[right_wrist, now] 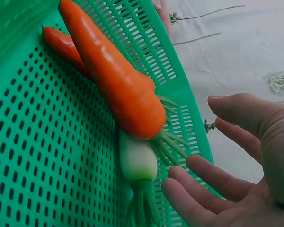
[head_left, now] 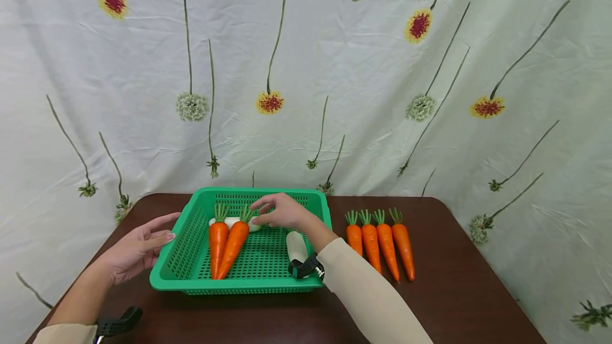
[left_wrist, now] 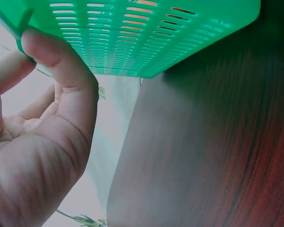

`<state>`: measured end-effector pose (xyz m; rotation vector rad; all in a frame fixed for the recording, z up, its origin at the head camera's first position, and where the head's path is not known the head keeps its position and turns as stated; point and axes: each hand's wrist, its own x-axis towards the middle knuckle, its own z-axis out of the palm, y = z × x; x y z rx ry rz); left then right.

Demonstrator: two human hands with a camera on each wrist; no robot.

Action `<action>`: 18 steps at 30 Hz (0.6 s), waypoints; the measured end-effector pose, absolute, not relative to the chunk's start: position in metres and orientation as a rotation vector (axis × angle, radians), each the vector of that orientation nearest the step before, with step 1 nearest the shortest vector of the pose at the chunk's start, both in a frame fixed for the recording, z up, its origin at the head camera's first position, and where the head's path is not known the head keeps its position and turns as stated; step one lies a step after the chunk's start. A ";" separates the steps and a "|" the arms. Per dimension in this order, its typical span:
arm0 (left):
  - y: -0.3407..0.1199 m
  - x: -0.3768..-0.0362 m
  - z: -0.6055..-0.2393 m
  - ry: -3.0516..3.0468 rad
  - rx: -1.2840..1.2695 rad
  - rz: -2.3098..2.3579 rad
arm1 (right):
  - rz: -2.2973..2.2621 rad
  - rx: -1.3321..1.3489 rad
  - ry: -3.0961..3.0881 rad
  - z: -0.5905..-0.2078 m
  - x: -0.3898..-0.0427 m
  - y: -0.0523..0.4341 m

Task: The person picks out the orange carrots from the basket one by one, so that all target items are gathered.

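A green plastic basket [head_left: 239, 284] stands on the dark wooden table [head_left: 454, 291]. In it lie two orange carrots [head_left: 217, 243] [head_left: 235, 242] across a white radish [head_left: 230, 222], and a second white radish [head_left: 296, 247] lies by the right wall. My right hand [head_left: 268, 214] hovers over the carrots' green tops with relaxed fingers and holds nothing. In the right wrist view the carrot [right_wrist: 118, 85] and radish [right_wrist: 138, 161] lie just beyond its fingertips [right_wrist: 180, 187]. My left hand [head_left: 143, 246] is beside the basket's left wall, fingers straight. Its thumb [left_wrist: 61, 61] touches the basket [left_wrist: 146, 33].
Several more carrots [head_left: 380, 243] lie side by side on the table right of the basket. A flower-printed white cloth [head_left: 306, 94] hangs behind the table. Black wrist straps [head_left: 306, 268] [head_left: 117, 323] sit on both forearms.
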<state>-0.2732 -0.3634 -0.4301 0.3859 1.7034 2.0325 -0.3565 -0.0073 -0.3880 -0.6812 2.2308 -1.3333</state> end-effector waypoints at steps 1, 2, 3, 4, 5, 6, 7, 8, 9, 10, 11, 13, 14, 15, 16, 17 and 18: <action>-0.363 -0.273 -0.430 1.702 0.388 2.031 | -1.348 -0.663 2.222 -0.390 -0.357 -0.009; -0.363 -0.273 -0.430 1.703 0.387 2.030 | -1.363 -0.642 2.210 -0.390 -0.356 -0.011; -0.363 -0.274 -0.430 1.704 0.385 2.030 | -1.378 -0.624 2.199 -0.391 -0.356 -0.013; -0.363 -0.274 -0.431 1.704 0.382 2.030 | -1.390 -0.603 2.188 -0.392 -0.355 -0.014; -0.363 -0.274 -0.431 1.705 0.380 2.030 | -1.402 -0.585 2.176 -0.392 -0.355 -0.016; -0.363 -0.274 -0.431 1.705 0.377 2.032 | -1.412 -0.567 2.164 -0.392 -0.355 -0.017; -0.363 -0.274 -0.431 1.700 0.381 2.034 | -1.424 -0.546 2.150 -0.392 -0.354 -0.019; -0.364 -0.274 -0.431 1.699 0.379 2.036 | -1.434 -0.527 2.141 -0.392 -0.354 -0.020; -0.364 -0.274 -0.431 1.695 0.378 2.039 | -1.446 -0.510 2.133 -0.393 -0.354 -0.022; -0.364 -0.274 -0.431 1.691 0.377 2.042 | -1.457 -0.490 2.126 -0.393 -0.354 -0.023; -0.364 -0.274 -0.431 1.687 0.381 2.043 | -1.468 -0.470 2.115 -0.394 -0.354 -0.024; -0.364 -0.274 -0.431 1.676 0.391 2.044 | -1.478 -0.432 2.100 -0.395 -0.354 -0.027; -0.364 -0.273 -0.431 1.675 0.391 2.042 | -1.479 -0.416 2.097 -0.395 -0.354 -0.028; -0.364 -0.273 -0.431 1.671 0.398 2.041 | -1.480 -0.399 2.094 -0.395 -0.354 -0.030; -0.364 -0.273 -0.430 1.669 0.403 2.039 | -1.479 -0.382 2.091 -0.395 -0.353 -0.031; -0.364 -0.273 -0.430 1.669 0.408 2.038 | -1.480 -0.367 2.085 -0.395 -0.353 -0.032; -0.363 -0.273 -0.430 1.668 0.411 2.037 | -1.480 -0.355 2.082 -0.395 -0.353 -0.034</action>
